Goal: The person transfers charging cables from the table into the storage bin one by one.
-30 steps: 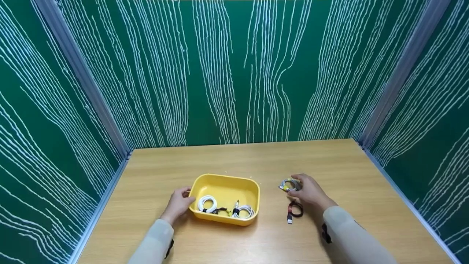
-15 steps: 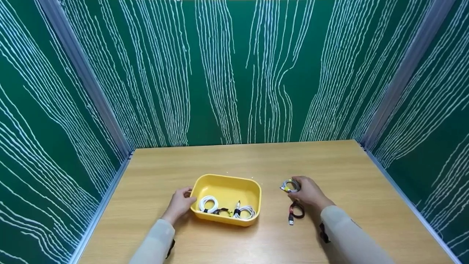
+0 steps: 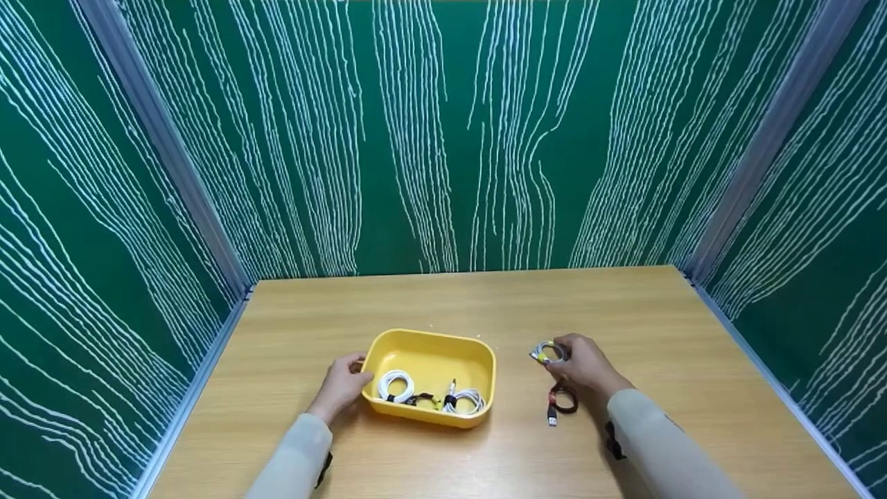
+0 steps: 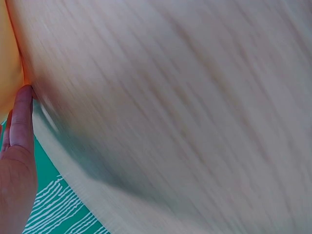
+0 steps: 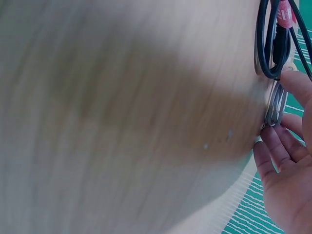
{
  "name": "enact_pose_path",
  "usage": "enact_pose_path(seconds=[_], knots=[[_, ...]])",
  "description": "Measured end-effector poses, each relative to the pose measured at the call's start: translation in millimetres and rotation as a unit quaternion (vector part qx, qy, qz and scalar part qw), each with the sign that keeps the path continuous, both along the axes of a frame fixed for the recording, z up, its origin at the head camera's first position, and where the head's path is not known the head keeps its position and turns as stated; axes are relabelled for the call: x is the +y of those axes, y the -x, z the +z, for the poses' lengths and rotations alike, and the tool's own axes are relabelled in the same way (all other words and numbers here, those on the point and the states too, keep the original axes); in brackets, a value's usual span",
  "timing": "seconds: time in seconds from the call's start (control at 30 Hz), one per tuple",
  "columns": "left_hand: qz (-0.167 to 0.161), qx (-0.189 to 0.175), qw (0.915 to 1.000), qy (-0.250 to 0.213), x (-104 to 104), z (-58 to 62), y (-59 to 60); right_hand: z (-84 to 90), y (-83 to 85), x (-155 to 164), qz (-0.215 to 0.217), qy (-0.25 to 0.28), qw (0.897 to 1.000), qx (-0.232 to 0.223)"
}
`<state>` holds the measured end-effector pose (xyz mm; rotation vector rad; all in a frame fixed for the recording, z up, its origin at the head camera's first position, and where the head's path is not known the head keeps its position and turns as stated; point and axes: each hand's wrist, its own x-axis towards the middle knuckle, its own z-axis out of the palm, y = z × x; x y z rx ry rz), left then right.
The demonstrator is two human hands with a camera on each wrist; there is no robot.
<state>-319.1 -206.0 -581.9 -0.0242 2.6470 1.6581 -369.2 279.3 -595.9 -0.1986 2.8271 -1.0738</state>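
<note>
A yellow bin (image 3: 436, 337) stands on the table, left of centre. My left hand (image 3: 339, 384) holds its left end, with the thumb at the rim; in the left wrist view straight fingers (image 4: 22, 117) touch the bin's outer wall (image 4: 9, 58). Inside the bin lie a coiled white cable (image 3: 407, 378), a small dark cable (image 3: 421, 397) with a yellow end, and another coiled white cable (image 3: 474, 396). To the right, my right hand (image 3: 587, 364) pinches a coiled grey cable (image 3: 541, 346) with a yellow band between thumb and fingers, low over the table.
Just in front of my right hand lies a coiled black USB cable (image 3: 572, 400) with a red tie. Green panels (image 3: 478, 229) with white wavy lines enclose the wooden table (image 3: 332, 298) at the back and both sides. A few white specks dot the wood behind the bin.
The head view has shifted very slightly. Both hands keep their holds, and the bin and cables stay in practically the same places.
</note>
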Motion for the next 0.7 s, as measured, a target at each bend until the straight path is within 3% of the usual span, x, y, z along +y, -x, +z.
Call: enact_pose_path(seconds=[0.23,0.7], knots=[[-0.001,0.002,1.0,-0.005,1.1,-0.7,-0.3,2.8,-2.4,-0.1,-0.018,0.019,0.999,-0.026],[0.007,0.002,1.0,-0.001,0.4,0.5,1.2,10.6,-6.7,0.7,-0.001,0.009,1.0,0.014]])
